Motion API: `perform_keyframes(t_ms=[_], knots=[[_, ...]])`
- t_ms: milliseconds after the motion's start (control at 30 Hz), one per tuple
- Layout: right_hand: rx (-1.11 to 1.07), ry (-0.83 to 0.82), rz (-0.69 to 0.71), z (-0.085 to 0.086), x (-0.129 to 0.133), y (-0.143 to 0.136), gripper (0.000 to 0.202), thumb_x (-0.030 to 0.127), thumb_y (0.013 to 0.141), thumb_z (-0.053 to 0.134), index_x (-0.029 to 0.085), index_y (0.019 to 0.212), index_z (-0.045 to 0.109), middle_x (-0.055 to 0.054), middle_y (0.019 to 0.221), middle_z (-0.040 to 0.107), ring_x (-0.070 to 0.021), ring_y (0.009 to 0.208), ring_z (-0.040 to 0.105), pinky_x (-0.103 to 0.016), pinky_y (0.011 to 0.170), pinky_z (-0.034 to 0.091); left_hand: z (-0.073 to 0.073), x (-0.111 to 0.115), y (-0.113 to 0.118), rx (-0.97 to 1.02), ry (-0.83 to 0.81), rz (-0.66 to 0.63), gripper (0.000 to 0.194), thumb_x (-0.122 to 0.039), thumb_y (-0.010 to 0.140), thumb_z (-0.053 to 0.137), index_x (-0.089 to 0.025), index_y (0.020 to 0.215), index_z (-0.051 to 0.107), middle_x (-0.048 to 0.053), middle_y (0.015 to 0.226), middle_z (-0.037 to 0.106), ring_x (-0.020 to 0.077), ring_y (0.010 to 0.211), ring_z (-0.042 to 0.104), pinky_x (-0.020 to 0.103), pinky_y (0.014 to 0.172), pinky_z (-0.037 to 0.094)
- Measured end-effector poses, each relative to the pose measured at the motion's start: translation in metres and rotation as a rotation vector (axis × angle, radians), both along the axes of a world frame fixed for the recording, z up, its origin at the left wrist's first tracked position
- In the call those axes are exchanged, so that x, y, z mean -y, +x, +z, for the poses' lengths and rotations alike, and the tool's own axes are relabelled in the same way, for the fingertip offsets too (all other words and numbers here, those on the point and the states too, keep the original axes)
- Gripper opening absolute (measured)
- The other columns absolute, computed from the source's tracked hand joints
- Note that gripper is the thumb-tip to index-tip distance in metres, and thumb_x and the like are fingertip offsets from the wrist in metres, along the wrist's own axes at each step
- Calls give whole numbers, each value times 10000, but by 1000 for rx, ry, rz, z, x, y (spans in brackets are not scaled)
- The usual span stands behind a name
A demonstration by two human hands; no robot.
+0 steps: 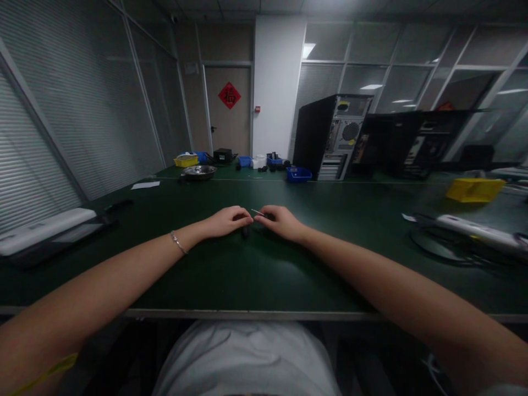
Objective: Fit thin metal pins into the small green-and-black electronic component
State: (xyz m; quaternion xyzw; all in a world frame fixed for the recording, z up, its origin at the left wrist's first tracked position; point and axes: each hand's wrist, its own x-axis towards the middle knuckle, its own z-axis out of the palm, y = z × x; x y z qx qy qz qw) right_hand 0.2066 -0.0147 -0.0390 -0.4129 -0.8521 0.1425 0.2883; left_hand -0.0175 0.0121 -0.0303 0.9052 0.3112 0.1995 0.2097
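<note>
One left hand, one right hand holding one slim rod

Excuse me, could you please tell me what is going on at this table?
A person is working with both hands close together over a green table. The right hand holds a thin metal-tipped tool pointing toward the left hand. A small dark object is just below the left fingertips; whether they grip it is unclear. Farther back stand a black computer tower and a metal bowl.
</note>
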Motion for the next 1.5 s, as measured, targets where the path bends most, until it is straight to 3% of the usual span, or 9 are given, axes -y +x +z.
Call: perform_keyframes(t_ms=[100,233,333,467,700,867,1100,1500], knots=[[3,-123,73,6,-2,5,279,387,867,558,163,1008,647,-31,911,641,-152,781,563,-248,682,406,8,1,-8,-108,-78,0,468,-564,813,531,-185,1073,620,63,1001,586,220,889,560,302,733,439],[69,-290,178,15,-3,13,322,360,844,591,161,1093,631,-24,901,629,-147,769,567,-240,670,417,11,1,-14,-189,-49,-27,571,-575,673,681,-201,1097,606,54,1010,542,227,918,528,295,739,427],[121,-290,249,17,-4,16,365,353,792,654,175,1111,642,-14,890,626,-149,754,558,-239,655,412,10,3,-12,-186,-26,-49,564,-559,651,708,-222,1095,617,41,990,527,219,901,519,286,734,415],[110,-250,287,13,-6,17,281,294,768,675,202,1034,681,-8,917,651,-166,811,576,-248,696,424,8,6,-8,-136,-55,-87,495,-514,686,702,-232,1089,639,40,974,543,211,885,526,276,710,412],[26,-196,193,5,-6,14,291,315,740,702,178,994,666,-17,893,636,-149,740,562,-246,644,423,5,3,-7,35,-217,-50,503,-399,756,675,-213,1210,568,10,876,557,155,755,539,273,658,433],[-221,-6,35,-3,-3,3,271,297,766,670,142,983,624,-22,851,614,-141,735,538,-255,672,419,-2,0,-3,277,-383,-39,515,-265,725,711,-176,1206,547,38,914,626,178,857,614,336,783,478],[-307,36,76,0,9,-12,235,252,776,654,148,978,595,-35,887,621,-152,785,559,-262,709,436,-8,8,9,387,-409,-61,461,-176,715,719,-151,1145,554,28,870,641,172,839,634,338,787,493],[-314,26,84,-4,8,-11,248,255,784,644,172,1006,571,-35,918,626,-158,797,569,-282,733,450,-8,14,14,475,-434,-14,462,-127,683,742,-140,1106,554,17,850,615,158,817,630,334,770,510]])
